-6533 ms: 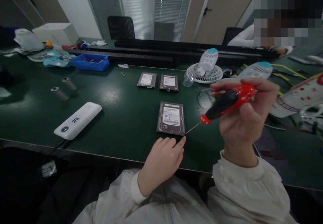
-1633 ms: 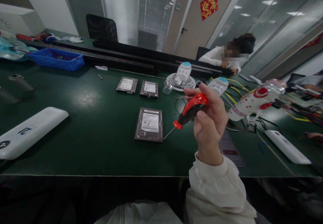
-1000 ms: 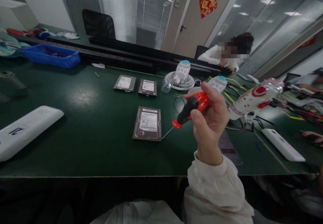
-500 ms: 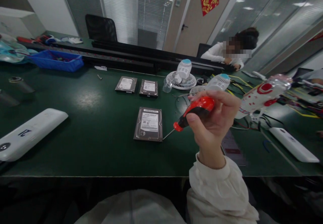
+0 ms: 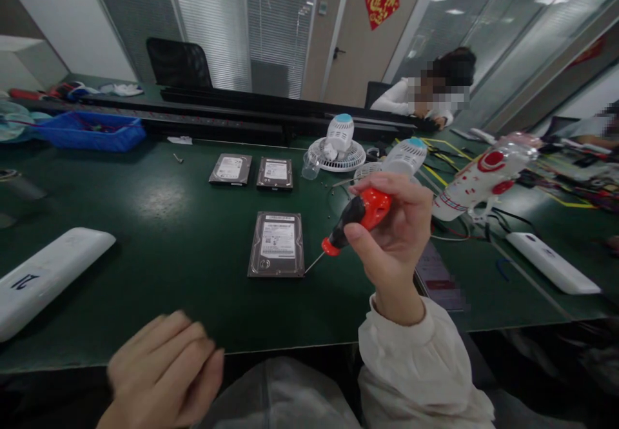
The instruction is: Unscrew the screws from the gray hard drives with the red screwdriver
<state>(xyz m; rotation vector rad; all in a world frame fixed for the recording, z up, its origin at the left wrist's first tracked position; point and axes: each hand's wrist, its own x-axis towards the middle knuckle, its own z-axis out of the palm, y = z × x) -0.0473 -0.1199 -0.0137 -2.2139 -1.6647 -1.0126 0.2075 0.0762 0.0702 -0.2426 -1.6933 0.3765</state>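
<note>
My right hand [image 5: 396, 235] grips a red and black screwdriver [image 5: 355, 217]. Its thin shaft slants down to the left, and the tip is at the near right corner of a hard drive [image 5: 278, 248] with a white label. The drive lies flat on the green table; whether the tip sits in a screw is too small to see. Low at the left, my left hand [image 5: 167, 368] is over the table's front edge with its fingers curled. It is slightly blurred, its palm is hidden, and nothing shows sticking out of it. It touches neither drive nor screwdriver.
Two more hard drives [image 5: 231, 169] [image 5: 275, 173] lie farther back. White fan parts [image 5: 338, 148], a clear cup [image 5: 310, 166] and small screws are behind the screwdriver. A blue bin [image 5: 91, 133], white power banks [image 5: 53, 280], a patterned bottle [image 5: 478, 180] and a phone [image 5: 440, 280] surround the area. A person sits opposite.
My left hand has come into view at the lower left. The right hand keeps the screwdriver at the same corner of the drive; the camera view has shifted slightly.
</note>
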